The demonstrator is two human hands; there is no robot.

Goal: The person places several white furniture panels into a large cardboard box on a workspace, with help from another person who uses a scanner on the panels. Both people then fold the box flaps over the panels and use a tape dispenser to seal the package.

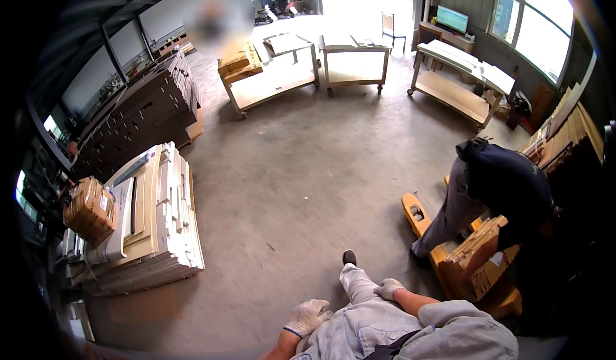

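My left hand point(308, 317), in a pale knit work glove, is beside my light grey trousers at hip height. Its fingers are loosely apart, and no object shows in it. My right hand point(388, 289), gloved the same way, lies close to my other thigh with relaxed fingers and nothing visible in it. To my right a co-worker point(504, 177) in a dark shirt bends over a stack of flat cardboard packs point(481, 251), one arm reaching down to it. The stack rests on a yellow pallet jack point(420, 219).
Stacked pale boards point(179, 225) with a taped carton point(92, 211) on top stand left, before dark piled panels point(141, 110). Wheeled carts point(276, 94) and a right-hand cart point(449, 90) line the far side. Another person stands behind the left cart. Concrete floor point(289, 167) lies ahead.
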